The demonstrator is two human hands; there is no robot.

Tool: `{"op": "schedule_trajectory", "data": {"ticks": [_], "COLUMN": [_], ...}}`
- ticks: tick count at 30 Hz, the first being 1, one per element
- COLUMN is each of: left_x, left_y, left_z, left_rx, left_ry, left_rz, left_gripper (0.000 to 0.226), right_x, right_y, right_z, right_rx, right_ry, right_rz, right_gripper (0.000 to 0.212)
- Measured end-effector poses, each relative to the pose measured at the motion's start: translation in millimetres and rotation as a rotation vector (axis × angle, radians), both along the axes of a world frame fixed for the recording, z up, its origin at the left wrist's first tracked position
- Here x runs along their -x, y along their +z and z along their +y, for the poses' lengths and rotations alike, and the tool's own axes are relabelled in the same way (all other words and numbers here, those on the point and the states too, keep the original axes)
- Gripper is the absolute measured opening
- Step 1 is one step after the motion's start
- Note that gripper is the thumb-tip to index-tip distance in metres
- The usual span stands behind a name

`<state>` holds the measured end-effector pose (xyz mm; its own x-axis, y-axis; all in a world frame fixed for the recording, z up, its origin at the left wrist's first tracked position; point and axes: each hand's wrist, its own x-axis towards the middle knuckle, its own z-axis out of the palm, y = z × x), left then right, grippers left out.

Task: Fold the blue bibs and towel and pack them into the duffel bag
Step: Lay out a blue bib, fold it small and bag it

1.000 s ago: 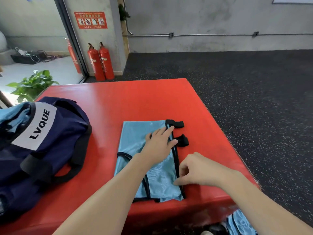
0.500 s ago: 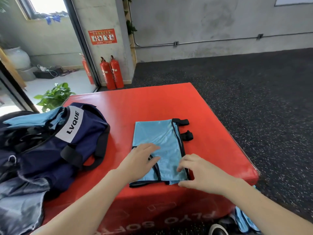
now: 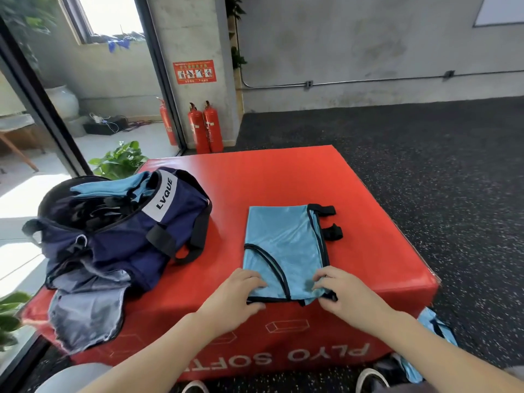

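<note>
A light blue bib (image 3: 283, 245) with black trim lies folded lengthwise on the red plyo box (image 3: 283, 180); two black straps stick out at its far right. My left hand (image 3: 238, 299) pinches the bib's near left corner. My right hand (image 3: 343, 293) pinches its near right corner. The navy duffel bag (image 3: 122, 234) marked LVQUE sits open at the left of the box, with folded blue cloth (image 3: 113, 187) showing in its mouth.
More blue cloth (image 3: 433, 324) lies on the floor by the box's near right corner. My shoes (image 3: 371, 378) show below the box's front edge. Red fire extinguishers (image 3: 205, 127) stand at the pillar behind, a potted plant (image 3: 119, 160) at the left.
Both hands have slid back from the middle of the bib to its near edge and now grip the two near corners. The camera has pulled back and tilted up.
</note>
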<state>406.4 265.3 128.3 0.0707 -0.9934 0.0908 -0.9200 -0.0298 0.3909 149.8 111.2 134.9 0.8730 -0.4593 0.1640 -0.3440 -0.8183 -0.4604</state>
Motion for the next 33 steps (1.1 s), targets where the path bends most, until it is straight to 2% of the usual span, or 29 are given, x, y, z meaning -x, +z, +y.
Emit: {"op": "schedule_trajectory", "data": {"ticks": [3, 7, 12, 14, 19, 23, 30, 33], "left_x": [2, 9, 22, 26, 21, 13, -4, -10], "left_y": [4, 11, 30, 37, 46, 51, 37, 30], "left_z": [3, 8, 10, 7, -14, -39, -77, -85], "left_rx": [0.038, 0.134, 0.334, 0.386, 0.446, 0.464, 0.4, 0.322], "left_ry": [-0.003, 0.042, 0.163, 0.199, 0.32, 0.403, 0.524, 0.561], "left_rz": [0.016, 0.005, 0.243, 0.335, 0.425, 0.529, 0.614, 0.642], "left_gripper": [0.025, 0.015, 0.005, 0.006, 0.02, 0.011, 0.022, 0.004], "right_x": [1, 5, 7, 3, -14, -35, -64, -70], "right_y": [5, 19, 41, 50, 66, 70, 50, 38], "right_z": [3, 4, -2, -7, -30, -55, -98, -108], "right_rx": [-0.026, -0.119, -0.293, -0.349, -0.406, -0.369, -0.344, -0.318], "right_ry": [-0.039, -0.137, -0.198, -0.213, -0.237, -0.272, -0.317, -0.337], "right_rz": [-0.043, -0.068, -0.218, -0.277, -0.341, -0.336, -0.182, -0.044], "right_gripper": [0.007, 0.009, 0.008, 0.015, 0.011, 0.007, 0.008, 0.009]}}
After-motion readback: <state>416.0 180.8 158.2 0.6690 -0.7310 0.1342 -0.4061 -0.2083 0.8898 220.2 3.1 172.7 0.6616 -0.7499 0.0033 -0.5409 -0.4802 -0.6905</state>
